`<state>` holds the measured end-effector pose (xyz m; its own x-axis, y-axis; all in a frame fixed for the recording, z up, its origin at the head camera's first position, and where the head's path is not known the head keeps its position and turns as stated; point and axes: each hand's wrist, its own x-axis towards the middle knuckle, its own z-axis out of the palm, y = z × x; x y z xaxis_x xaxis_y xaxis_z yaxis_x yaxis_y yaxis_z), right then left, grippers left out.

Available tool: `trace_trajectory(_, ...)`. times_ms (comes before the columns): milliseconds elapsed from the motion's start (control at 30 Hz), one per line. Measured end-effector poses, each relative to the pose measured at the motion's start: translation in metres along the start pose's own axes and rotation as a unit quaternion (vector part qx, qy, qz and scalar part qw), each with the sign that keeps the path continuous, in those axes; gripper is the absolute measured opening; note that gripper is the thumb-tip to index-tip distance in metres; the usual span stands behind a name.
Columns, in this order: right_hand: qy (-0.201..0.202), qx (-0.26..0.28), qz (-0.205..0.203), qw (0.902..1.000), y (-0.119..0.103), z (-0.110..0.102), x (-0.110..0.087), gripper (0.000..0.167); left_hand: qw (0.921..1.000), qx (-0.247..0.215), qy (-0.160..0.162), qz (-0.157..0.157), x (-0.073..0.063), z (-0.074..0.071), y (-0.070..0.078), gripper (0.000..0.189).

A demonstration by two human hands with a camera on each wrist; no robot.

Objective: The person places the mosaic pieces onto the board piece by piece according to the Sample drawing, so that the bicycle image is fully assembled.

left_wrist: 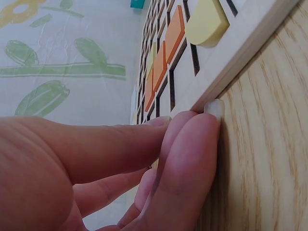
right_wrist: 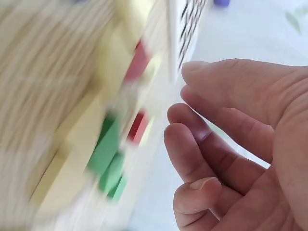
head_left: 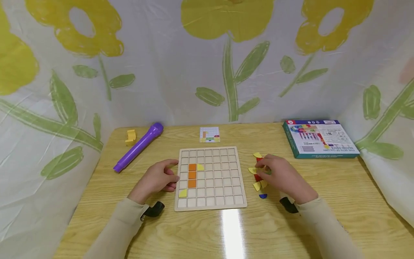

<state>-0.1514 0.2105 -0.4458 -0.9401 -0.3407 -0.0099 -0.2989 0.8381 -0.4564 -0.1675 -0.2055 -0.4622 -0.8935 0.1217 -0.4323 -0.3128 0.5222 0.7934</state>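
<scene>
- Touching the grid board [head_left: 210, 182] at its 9 o'clock rim: left hand [head_left: 157, 177], fingers loosely bent.
- Right hand [head_left: 284, 176] at board's 3 o'clock, thumb-index gap narrow, empty; blocks part of the loose pieces [head_left: 252, 170] (yellow, red, green). Blue half-round [head_left: 263, 196] at their 6 o'clock.
- Board cells: three orange squares [head_left: 192, 175] in second column from left, yellow piece [head_left: 200, 167] at 3 o'clock of the top one, yellow quarter-round [head_left: 182, 193] toward board's 8 o'clock.
- From board: pattern card [head_left: 209, 134] at 12, box [head_left: 323, 138] at 2, purple rod [head_left: 138, 148] and yellow object [head_left: 130, 137] at 10.
- All on wood-grain table [head_left: 181, 233]; glare strip [head_left: 231, 233] at 5.
- White flower-print sheet [head_left: 148, 72] behind, 9 through 12 to 3.
</scene>
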Motion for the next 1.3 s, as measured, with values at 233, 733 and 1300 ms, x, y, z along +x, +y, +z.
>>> trace_trajectory(233,-0.003,0.003,0.034,0.9994,0.023,-0.011,-0.025,0.017,1.0000,0.001,-0.004,0.002,0.000,0.000,0.001,0.066)
trace_trajectory(733,0.007,-0.016,0.031,0.9994,0.041,-0.016,-0.057,0.020,1.0000,-0.003,-0.006,0.002,0.001,0.000,0.001,0.066)
trace_trajectory(1300,0.004,-0.012,0.049,0.9987,0.051,-0.012,-0.062,0.022,1.0000,-0.003,-0.001,0.003,0.000,0.000,-0.001,0.066)
